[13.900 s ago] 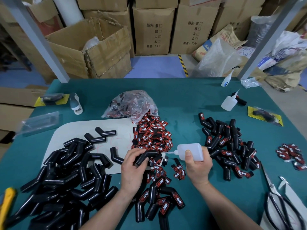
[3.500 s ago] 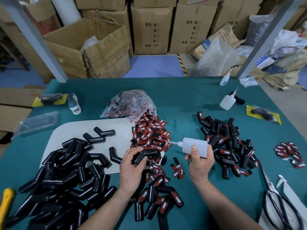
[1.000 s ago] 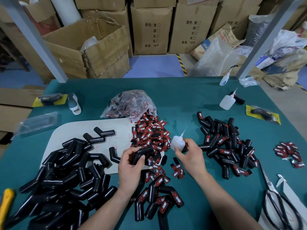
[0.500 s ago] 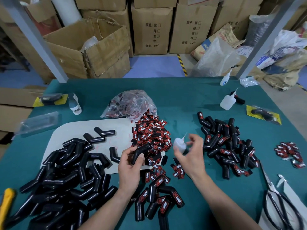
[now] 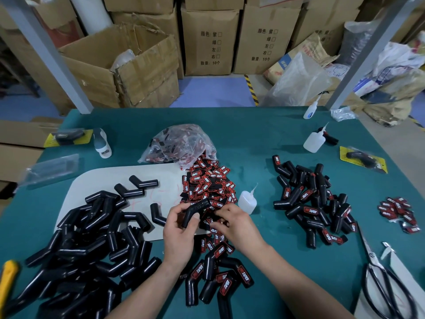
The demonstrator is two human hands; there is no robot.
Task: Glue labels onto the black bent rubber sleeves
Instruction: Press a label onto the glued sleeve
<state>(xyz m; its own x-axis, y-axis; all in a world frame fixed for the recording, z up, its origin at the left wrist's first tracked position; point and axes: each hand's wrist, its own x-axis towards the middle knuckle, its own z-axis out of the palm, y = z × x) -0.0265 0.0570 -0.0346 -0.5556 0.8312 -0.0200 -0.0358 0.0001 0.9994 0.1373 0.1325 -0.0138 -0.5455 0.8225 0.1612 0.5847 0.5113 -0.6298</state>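
Brightness: even, fairly bright indoor light across the teal cloth-covered table (image 5: 253,139)
Source: overhead, out of view; pale streaks along the glossy black bent rubber sleeves (image 5: 92,245)
Shadows: soft, short; close under the white plastic squeeze bottle (image 5: 247,202)
Glare: mild sheen on the clear plastic bag (image 5: 179,143)
Distortion: wide-angle bowing; grey metal posts (image 5: 53,56) lean outward
Focus: centre sharp; ribbing legible on the black sleeve (image 5: 195,209) held in the left hand (image 5: 181,229); corners softer

We see bare surface (image 5: 253,139) across the far middle and between the label heap (image 5: 207,183) and the right sleeve pile (image 5: 310,199), where a glue bottle (image 5: 247,201) stands; the left sleeve pile (image 5: 92,238) blocks the near left
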